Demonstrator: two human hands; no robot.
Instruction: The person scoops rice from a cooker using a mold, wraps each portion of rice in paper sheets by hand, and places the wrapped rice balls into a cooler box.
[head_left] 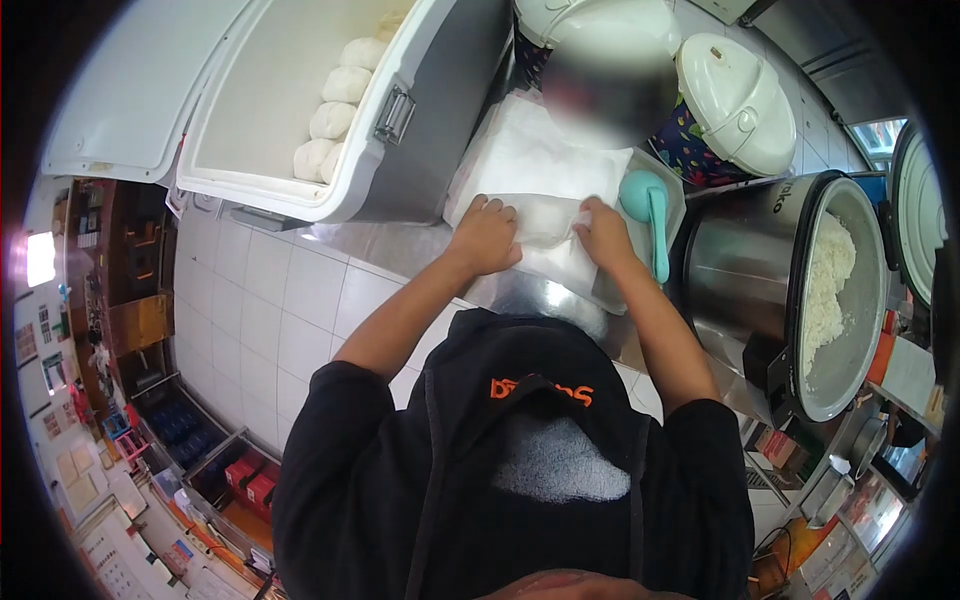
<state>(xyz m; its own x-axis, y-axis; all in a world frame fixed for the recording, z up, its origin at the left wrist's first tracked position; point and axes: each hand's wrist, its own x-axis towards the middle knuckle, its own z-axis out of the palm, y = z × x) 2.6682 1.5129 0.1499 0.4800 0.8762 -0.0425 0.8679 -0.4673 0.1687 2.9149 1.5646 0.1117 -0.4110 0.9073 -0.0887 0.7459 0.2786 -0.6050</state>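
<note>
On a stack of white wrapping paper (pixel 545 150), a sheet is folded over into a white packet (pixel 545 218) in front of me; what lies inside is hidden. My left hand (pixel 485 236) has its fingers curled over the packet's left end. At the right end, my right hand (pixel 604 236) pinches the paper's edge between thumb and fingers. Just right of that hand rests a turquoise rice scoop (pixel 652 215), its handle pointing toward me, on a pale tray.
A large open rice cooker (pixel 750 270) with white rice (pixel 828 290) stands at right. At upper left, an open cooler box (pixel 250 130) holds several white wrapped bundles (pixel 338 120). Lidded patterned containers (pixel 735 105) stand at the back. A metal surface (pixel 540 296) lies beneath the paper.
</note>
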